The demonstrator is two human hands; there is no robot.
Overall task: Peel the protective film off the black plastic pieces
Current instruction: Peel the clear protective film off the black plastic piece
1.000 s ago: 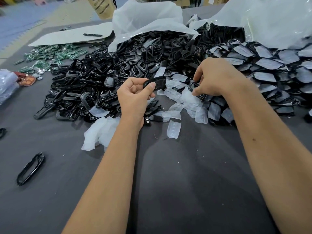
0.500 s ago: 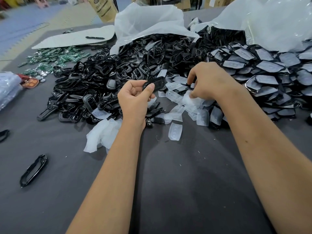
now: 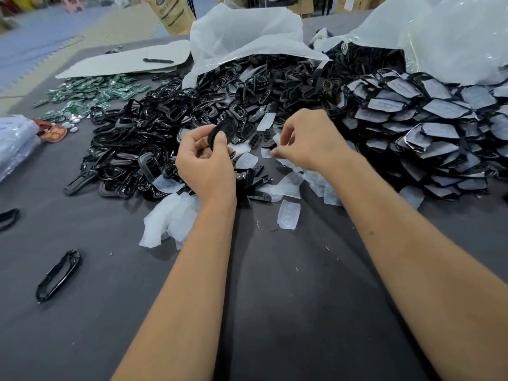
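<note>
A person's left hand (image 3: pixel 204 163) grips a black plastic piece (image 3: pixel 222 131) between thumb and fingers, lifted above a grey work table (image 3: pixel 288 312), while the right hand (image 3: pixel 308 141) hovers just beside it with fingertips drawn together, apparently pinching a scrap of clear film (image 3: pixel 266 153); the blur makes it hard to tell how firmly. The held piece sits near the middle of the scene, in front of a spill of bare black frames (image 3: pixel 143 144) on the left and a heap of film-covered pieces (image 3: pixel 428 127) on the right. Loose peeled films (image 3: pixel 288 215) lie scattered below the hands, and crumpled white plastic (image 3: pixel 167 218) rests beside the left wrist. Green circuit boards (image 3: pixel 93 92) lie well apart at the far left, with open plastic bags (image 3: pixel 247 31) behind the piles.

The piece looks small, light and rigid, with a glossy face likely to slip, so it is best braced by its edges. The film appears thin, limp and clingy; a corner or edge lifted with a fingernail seems the sensible place to start the peel, pulling low and steady so it does not tear.
</note>
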